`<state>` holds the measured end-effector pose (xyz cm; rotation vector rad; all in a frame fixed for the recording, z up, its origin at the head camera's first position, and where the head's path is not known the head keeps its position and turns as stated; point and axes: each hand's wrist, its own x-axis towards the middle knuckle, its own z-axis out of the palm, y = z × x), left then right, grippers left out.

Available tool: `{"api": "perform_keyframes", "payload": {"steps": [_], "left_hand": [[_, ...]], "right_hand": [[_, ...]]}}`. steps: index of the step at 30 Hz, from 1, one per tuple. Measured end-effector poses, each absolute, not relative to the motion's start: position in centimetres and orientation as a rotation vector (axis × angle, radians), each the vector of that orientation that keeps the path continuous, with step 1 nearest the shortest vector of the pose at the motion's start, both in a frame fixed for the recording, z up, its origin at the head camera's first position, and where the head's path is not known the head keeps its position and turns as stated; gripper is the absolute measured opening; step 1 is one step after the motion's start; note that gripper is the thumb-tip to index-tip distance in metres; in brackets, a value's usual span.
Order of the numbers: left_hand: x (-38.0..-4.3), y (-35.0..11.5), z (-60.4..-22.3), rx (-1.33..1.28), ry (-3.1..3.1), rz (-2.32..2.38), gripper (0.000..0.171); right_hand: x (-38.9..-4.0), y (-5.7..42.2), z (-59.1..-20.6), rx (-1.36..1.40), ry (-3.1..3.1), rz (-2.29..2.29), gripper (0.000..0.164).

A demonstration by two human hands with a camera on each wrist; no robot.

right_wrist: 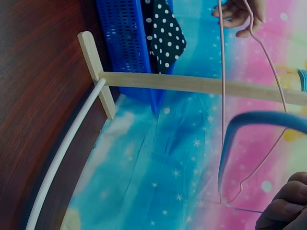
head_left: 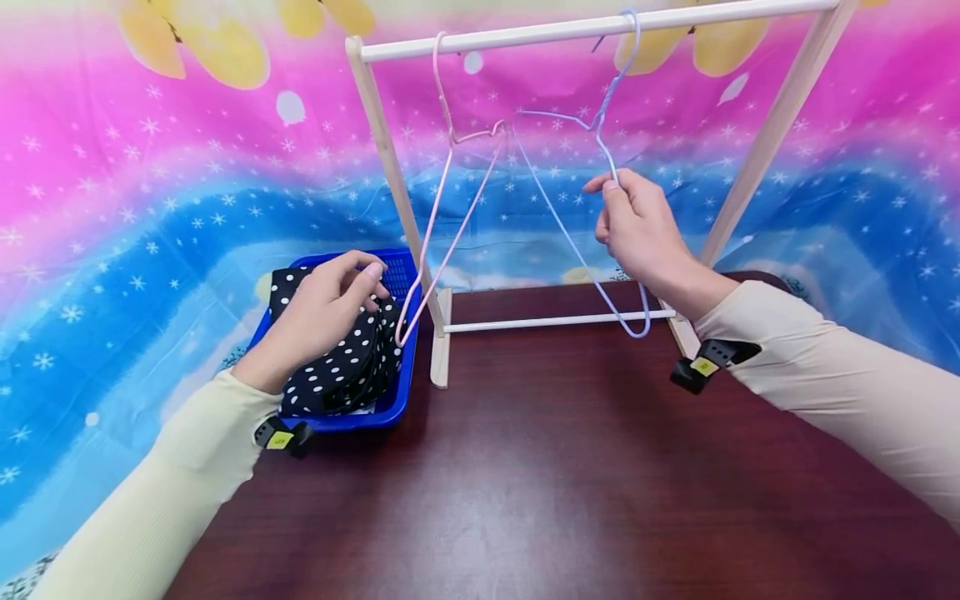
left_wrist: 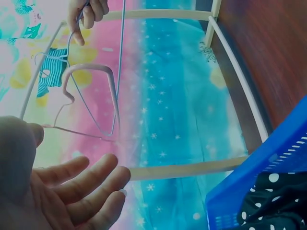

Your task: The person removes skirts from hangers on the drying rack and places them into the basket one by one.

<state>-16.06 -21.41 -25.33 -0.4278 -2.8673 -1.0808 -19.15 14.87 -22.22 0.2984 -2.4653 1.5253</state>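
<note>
My right hand [head_left: 641, 223] pinches the near shoulder of a blue wire hanger [head_left: 564, 218], whose hook hangs over the top rail [head_left: 517, 35] of a wooden rack. To its left a pink hanger [head_left: 467, 223] hangs on the same rail. My left hand [head_left: 330, 308] hovers over a blue basket [head_left: 401, 400] and touches nothing, fingers loosely bent; in the left wrist view those fingers [left_wrist: 91, 191] are spread and relaxed. Black cloth with white dots [head_left: 315, 383] lies folded in the basket. In the right wrist view the blue hanger [right_wrist: 259, 117] passes close to the camera.
The rack's left post [head_left: 390, 158] and foot [head_left: 440, 371] stand beside the basket. A white lower bar [head_left: 555, 322] runs between the posts, just above the dark wooden table [head_left: 510, 483]. Behind everything hangs a pink and blue backdrop [head_left: 187, 208] with snowflakes.
</note>
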Motion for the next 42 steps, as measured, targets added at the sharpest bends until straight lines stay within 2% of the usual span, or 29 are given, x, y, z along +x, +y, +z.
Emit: {"api": "perform_keyframes", "payload": {"steps": [10,26,42], "left_hand": [[-15.8,-21.9,-24.8,-0.406,-2.794,-1.180,0.048],[-16.7,-19.5,-23.6,-0.459,-2.705,-1.298,0.040],[-16.8,-19.5,-24.0,-0.447,-2.697,-1.323,0.039]], "right_hand": [[-19.4,12.3,-22.4,0.384,-2.446,1.727,0.031],[-19.8,8.6,-22.3,0.477,-2.494,1.827,0.029],[-20.3,5.4,-22.5,0.565,-2.507,1.848,0.030]]}}
